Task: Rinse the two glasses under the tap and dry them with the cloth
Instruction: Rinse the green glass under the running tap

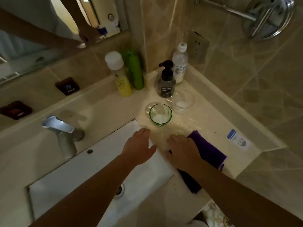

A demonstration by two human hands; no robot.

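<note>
From the head camera, the person is reaching both bare arms across the white rectangular ceramic sink (54, 182) toward the pale stone counter (205, 122). The left hand (139, 145) is hovering over the sink's edge with fingers relaxed and loosely spread, gripping nothing. The right hand (182, 148) is lying flat, fingers straight, over the near end of the folded purple cloth (211, 151). The green-tinted round drinking glass (160, 114) is standing upright just beyond the hands, and the clear round glass (182, 101) is sitting behind it, beside the dark pump bottle (166, 84). The chrome tap (64, 133) is showing no water. Picking up looks like the step; taking the nearer green glass around its wall, well below the rim, would be steadier.
</note>
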